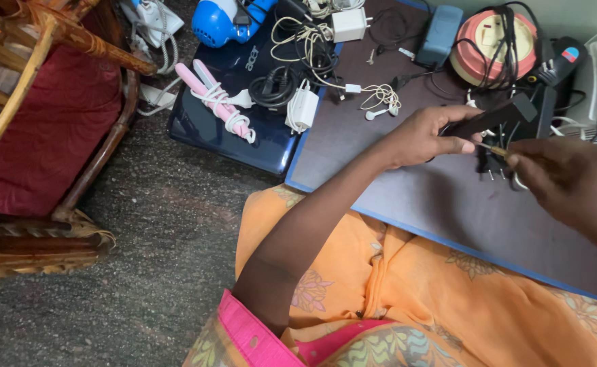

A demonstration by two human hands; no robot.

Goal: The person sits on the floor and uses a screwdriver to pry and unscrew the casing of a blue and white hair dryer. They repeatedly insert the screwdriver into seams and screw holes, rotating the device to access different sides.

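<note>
Black plastic, hard and light, is what my left hand (421,139) is closed around: a dark plug adapter (492,122), a long stiff body whose metal pins (494,170) hang down from its right end over the dark board (407,197) across my lap. It feels like a thing that will not flex, so I judge the broad flat body the place to hold it, fingers wrapped round the middle and thumb on top, well clear of the pins, which are thin and could bend if pressed sideways. The casing looks smooth and a little slippery, so a firm wrap suits it better than a pinch. My right hand (570,183) is closed in a fingertip pinch on a small screwdriver (492,148), its yellowish handle and thin shaft pointing left toward the adapter's underside; whether the tip is touching a screw I cannot tell, the spot is too small and shadowed. Further off on the board lie white earphones (380,102) in a loose tangle, a white charger (303,107) and a coil of black cable (271,85) resting on a dark blue laptop (237,115). A pink hair straightener (213,95) with its cord wound round it sits at the laptop's left, and a round pink extension reel (492,44) stands at the far right.
</note>
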